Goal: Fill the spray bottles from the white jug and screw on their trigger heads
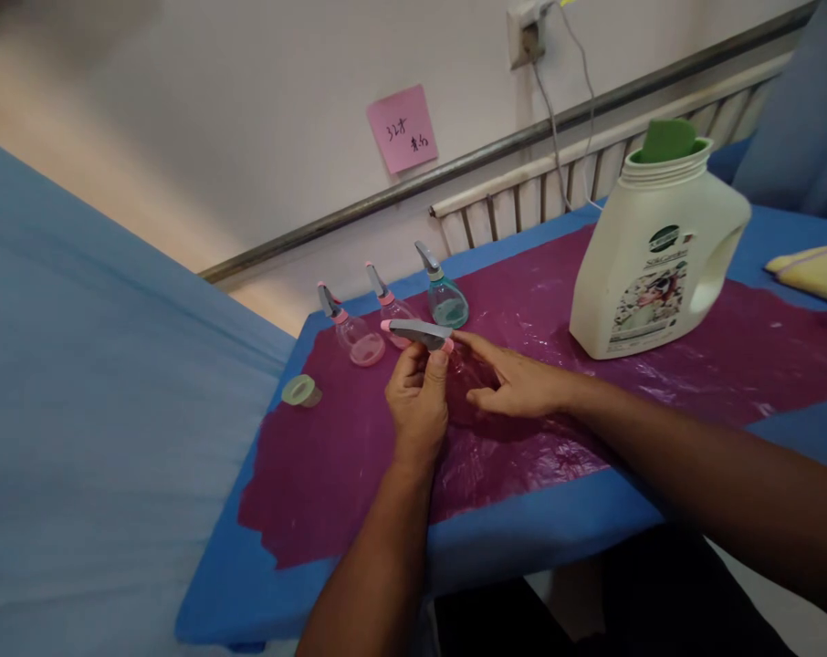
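A clear spray bottle [420, 332] with a grey trigger head and pink nozzle and collar is between my hands. My left hand [419, 397] is closed at its head, thumb against the pink collar. Around the clear body curves my right hand [519, 376], fingers on the far side and thumb on the near side. Just behind stand two similar bottles, a pink-tinted spray bottle [365, 347] and another pink spray bottle [390, 306], partly hidden. A teal spray bottle [448, 301] holding some liquid stands beside them. To the left lies a pale green cap [302, 391].
A large cream detergent jug [650, 265] with green at its mouth stands on the right. Shiny purple plastic sheeting [338, 474] covers part of the blue table [523, 525]. A folded yellow cloth [814, 272] lies far right. Behind are a metal rail [359, 205] and a cord-fed outlet [525, 36].
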Demonstrator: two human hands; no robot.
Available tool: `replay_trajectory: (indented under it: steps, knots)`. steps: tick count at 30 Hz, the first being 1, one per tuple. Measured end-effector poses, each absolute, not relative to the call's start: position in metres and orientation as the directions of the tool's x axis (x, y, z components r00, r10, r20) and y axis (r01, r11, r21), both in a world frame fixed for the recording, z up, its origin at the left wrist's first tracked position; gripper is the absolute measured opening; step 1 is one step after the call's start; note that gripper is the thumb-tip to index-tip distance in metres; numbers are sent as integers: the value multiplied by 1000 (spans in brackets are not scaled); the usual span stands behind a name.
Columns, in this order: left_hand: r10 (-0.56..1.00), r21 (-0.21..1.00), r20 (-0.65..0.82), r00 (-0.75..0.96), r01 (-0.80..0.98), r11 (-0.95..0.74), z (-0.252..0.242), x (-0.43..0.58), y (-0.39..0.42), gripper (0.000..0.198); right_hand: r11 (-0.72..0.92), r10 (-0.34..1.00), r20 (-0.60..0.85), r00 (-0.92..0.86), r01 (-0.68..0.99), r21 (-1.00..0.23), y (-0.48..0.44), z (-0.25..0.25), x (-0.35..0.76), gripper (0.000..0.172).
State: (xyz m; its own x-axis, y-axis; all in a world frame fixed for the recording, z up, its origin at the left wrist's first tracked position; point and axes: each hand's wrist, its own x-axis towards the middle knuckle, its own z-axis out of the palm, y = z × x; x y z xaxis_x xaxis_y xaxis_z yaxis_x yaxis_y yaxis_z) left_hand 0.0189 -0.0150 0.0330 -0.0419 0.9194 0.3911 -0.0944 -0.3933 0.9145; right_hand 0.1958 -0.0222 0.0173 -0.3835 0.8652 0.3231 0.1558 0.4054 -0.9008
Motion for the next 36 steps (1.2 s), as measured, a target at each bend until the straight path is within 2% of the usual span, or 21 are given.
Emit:
replay_trajectory:
  steps: [2, 4, 11, 15, 19, 23, 27, 31, 34, 36]
  knots:
    - [917, 912, 397, -39, -98, -399, 34, 17, -14, 42, 405, 861, 336, -382, 116, -907, -20, 17, 197, 99]
    - [911, 906, 408, -58, -97, -412, 33, 16, -12, 40, 401, 875, 331, -354, 144, -905, -18, 15, 197, 95]
    - [863, 851, 485, -142, -152, -503, 40, 9, -9, 33, 447, 889, 367, -275, 341, -827, -19, 18, 196, 60]
    - [852, 807, 497, -165, -274, -524, 56, 8, -17, 31, 435, 900, 374, -224, 424, -794, -20, 19, 194, 57]
    - [886, 835, 442, -142, -295, -464, 74, 16, -27, 33, 423, 906, 376, -195, 455, -783, -19, 18, 192, 58]
    - [851, 850, 491, -187, -112, -515, 95, 14, -40, 34, 421, 906, 381, -184, 479, -770, -18, 17, 194, 57]
    - [726, 773, 634, -265, 186, -607, 108, -16, -51, 37, 412, 908, 385, -163, 503, -759, -16, 14, 195, 59]
    - [714, 735, 655, -247, 430, -525, 90, -62, -59, 40, 418, 905, 397, -154, 499, -759, -15, 11, 194, 61]
    - [778, 664, 626, -62, 566, -489, 64, -96, -62, 35, 427, 900, 407, -156, 503, -751, -16, 9, 194, 63]
    - [836, 589, 532, 136, 649, -481, 52, -117, -64, 34, 431, 898, 408, -162, 504, -748, -16, 8, 194, 63]
